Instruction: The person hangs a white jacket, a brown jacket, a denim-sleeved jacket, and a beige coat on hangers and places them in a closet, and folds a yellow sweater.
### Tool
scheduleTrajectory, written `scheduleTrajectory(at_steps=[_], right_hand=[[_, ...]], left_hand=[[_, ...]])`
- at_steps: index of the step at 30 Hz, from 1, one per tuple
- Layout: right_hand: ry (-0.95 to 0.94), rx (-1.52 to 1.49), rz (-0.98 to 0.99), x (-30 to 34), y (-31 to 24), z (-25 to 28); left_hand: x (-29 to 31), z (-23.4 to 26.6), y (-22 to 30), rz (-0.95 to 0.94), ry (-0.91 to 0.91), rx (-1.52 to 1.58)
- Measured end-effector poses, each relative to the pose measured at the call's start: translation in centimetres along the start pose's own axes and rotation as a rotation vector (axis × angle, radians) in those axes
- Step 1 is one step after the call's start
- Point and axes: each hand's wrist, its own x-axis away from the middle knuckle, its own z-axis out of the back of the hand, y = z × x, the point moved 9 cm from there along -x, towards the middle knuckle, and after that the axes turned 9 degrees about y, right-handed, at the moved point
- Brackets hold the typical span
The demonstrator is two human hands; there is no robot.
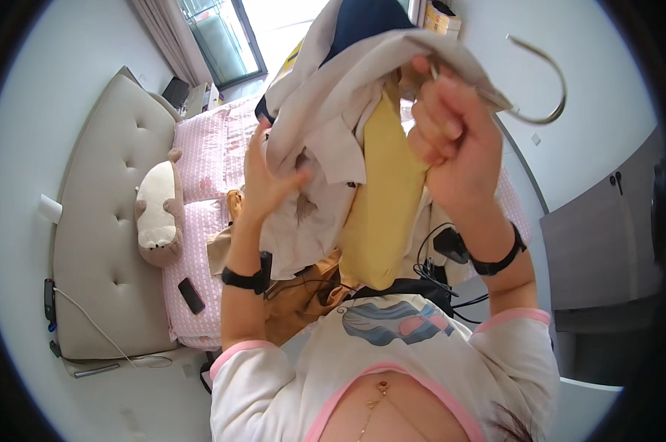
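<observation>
My right hand (458, 136) is raised at right of centre, fingers curled round a clothes hanger whose bare metal hook (561, 81) sticks out to the right. From the hanger drapes an off-white jacket (303, 132) with a navy panel at the top. Its lower part hangs toward me, beside a smooth yellow section (384, 199) that may be lining or another garment. At the jacket's left side, my left hand (263, 177) has its thumb and fingers spread; whether it touches the cloth I cannot tell. Both wrists wear black bands.
Behind the jacket is a bed with pink bedding (200, 147) and a padded headboard (116, 184). On it lie an otter-like plush toy (160, 206), a phone (191, 295) and orange-brown clothing (300, 298). A black cable (425, 269) coils near my right forearm. A grey cabinet (594, 236) stands at right.
</observation>
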Motion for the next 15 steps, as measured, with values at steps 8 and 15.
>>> scheduleTrajectory(at_steps=[8,15], right_hand=[[0.017,-0.053,0.134,-2.7,-1.2,-0.2],[0.182,-0.073,0.506,-10.1,0.9,3.4]], left_hand=[[3.8,-1.1,-9.0,0.315,0.07,-0.131],[-6.9,6.3,2.3,0.072,0.049,-0.238]])
